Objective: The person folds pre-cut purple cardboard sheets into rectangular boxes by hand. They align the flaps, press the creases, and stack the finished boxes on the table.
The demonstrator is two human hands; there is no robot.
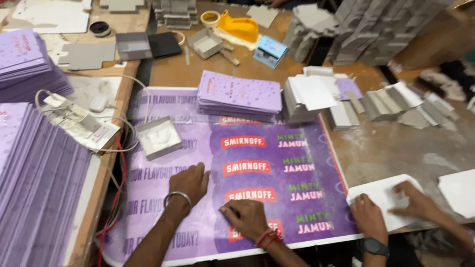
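A large purple printed sheet (297,148) lies flat on the wooden table in front of me. My left hand (190,182), with a metal bangle on the wrist, rests palm down on the sheet's lighter left half. My right hand (246,217), with red thread round the wrist, presses flat on the darker part beside a red label, fingers pointing left. Neither hand holds anything. A small shallow grey tray (158,138) sits on the sheet just beyond my left hand.
A co-worker's two hands (396,207), one wrist with a watch, press on a white card (383,195) at the right. Purple printed stacks (240,94) (34,183) lie at the back and left. Grey board pieces (391,104), a yellow tape dispenser (239,27) and cables (118,148) lie around.
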